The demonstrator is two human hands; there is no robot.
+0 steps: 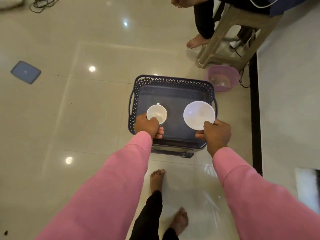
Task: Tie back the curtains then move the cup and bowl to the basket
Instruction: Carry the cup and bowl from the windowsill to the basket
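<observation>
Left hand [146, 126] held a grip on the white cup [156, 114]; right hand [215, 133] pinched the white bowl [199, 115] rim; both hung over the dark basket [173, 80]; an early release risked chipping or tipping.

Cup [158, 113]: white, small, upright, mouth open to view, handle pointing away from me. I grip its near side in my left hand [147, 125], over the left part of the basket's interior.

Bowl [199, 115]: white, round, wide and shallow, upright. My right hand [216, 134] pinches its near rim, thumb on the inside, over the right part of the basket.

Basket [173, 81]: dark blue plastic, rectangular, perforated lattice walls, cut-out side handles. It stands on the floor [86, 110], nothing resting on its bottom.
</observation>
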